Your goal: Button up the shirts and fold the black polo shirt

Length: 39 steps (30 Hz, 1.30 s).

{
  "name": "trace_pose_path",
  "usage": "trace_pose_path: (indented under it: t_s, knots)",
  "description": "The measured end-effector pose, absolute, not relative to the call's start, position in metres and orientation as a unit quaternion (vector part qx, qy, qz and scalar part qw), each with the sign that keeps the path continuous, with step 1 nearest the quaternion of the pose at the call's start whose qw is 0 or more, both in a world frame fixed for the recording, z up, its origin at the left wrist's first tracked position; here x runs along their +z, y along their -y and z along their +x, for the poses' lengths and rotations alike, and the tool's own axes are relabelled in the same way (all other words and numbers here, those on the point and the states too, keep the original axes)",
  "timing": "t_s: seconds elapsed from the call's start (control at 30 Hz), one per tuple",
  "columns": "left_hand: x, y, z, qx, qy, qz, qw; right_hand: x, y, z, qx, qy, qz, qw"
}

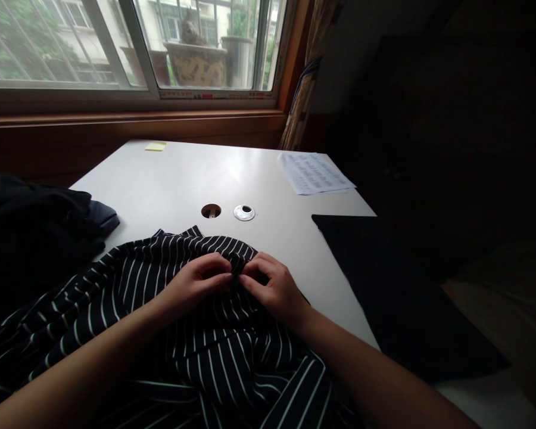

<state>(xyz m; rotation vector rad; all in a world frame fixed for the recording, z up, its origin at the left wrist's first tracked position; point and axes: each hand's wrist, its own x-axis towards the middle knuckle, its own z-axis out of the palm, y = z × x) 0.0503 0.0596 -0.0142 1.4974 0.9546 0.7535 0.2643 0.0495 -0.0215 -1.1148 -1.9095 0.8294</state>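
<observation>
The left hand [201,277] and right hand [274,289] are nearly fingertip to fingertip, each pinching a gathered fold of a striped garment [218,357] between thumb and fingers. The garment, dark with white stripes, lies rumpled over the near part of the white desktop [170,185], beneath both forearms. Beyond its far edge, white surface runs to the desk's back edge; 2 round fittings interrupt it, a cable hole [211,211] and a metal grommet [240,215]. Leftward, a dark cloth heap [36,232] crowds the garment; to the right, a black sheet [397,286] covers the desk's side edge. Farther off, printed papers [315,173] lie by the right back corner and a yellow sticky note [155,146] at the back edge, below the window [71,42].

The pinched fabric is mostly hidden by fingers and shadow. The frame cuts off the garment's lower part; the print is unreadable, and darkness swallows the room's right side.
</observation>
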Motion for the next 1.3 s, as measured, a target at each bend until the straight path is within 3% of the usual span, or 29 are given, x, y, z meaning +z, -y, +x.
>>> trace_pose_path:
  t_s: [0.57,1.03,1.3]
  knots:
    - [-0.0191,-0.0582,0.0534,0.347,-0.363,0.761,0.41,-0.0258,-0.0504,0.2631,0.288,0.755,-0.459,0.37]
    - [-0.0203,-0.0554,0.0545,0.316,-0.418,0.731,0.438,-0.0235,-0.052,0.2637,0.296,0.758,-0.444,0.374]
    - [-0.0182,-0.0545,0.0537,0.337,-0.339,0.784,0.396,-0.0298,-0.0517,0.2647,0.318,0.744,-0.45,0.378]
